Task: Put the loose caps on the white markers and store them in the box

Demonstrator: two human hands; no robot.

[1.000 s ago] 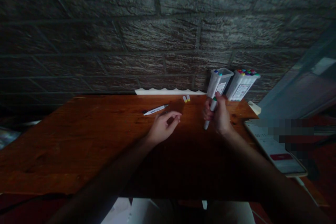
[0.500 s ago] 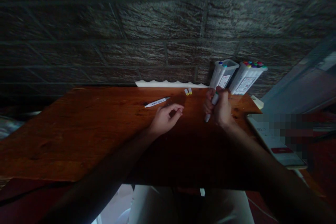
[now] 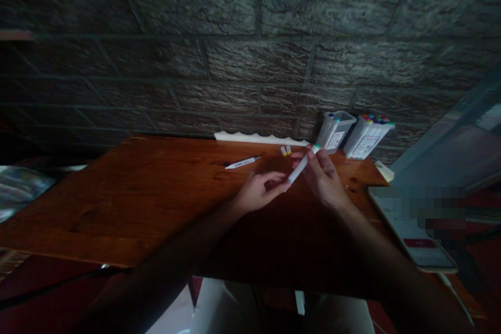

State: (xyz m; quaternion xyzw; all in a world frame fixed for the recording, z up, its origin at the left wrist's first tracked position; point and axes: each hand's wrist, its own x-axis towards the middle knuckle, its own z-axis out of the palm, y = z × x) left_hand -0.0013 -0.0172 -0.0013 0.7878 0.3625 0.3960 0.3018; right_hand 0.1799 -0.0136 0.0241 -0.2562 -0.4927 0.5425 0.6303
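A white marker (image 3: 300,168) with a green end slants between my two hands above the table. My right hand (image 3: 324,180) grips it near the green end, thumb on top. At the lower end, the thumb and fingertips of my left hand (image 3: 260,191) close on the marker's tip. Beyond the left hand lies an uncapped white marker (image 3: 240,163), its grey nib pointing right. Two small white caps with yellow ends (image 3: 286,150) rest side by side near the back edge of the table.
Two clear plastic bins stand at the back right: one bin (image 3: 336,133) holds a couple of markers, the other bin (image 3: 368,138) many. A white wavy-edged strip (image 3: 258,139) lies along the wall. A tablet-like device (image 3: 418,245) sits on the right of the wooden table (image 3: 129,203).
My right hand has brought the marker left and tilted it, loosening from a fist to a fingertip hold. My left hand has moved right and now meets the marker's lower end.
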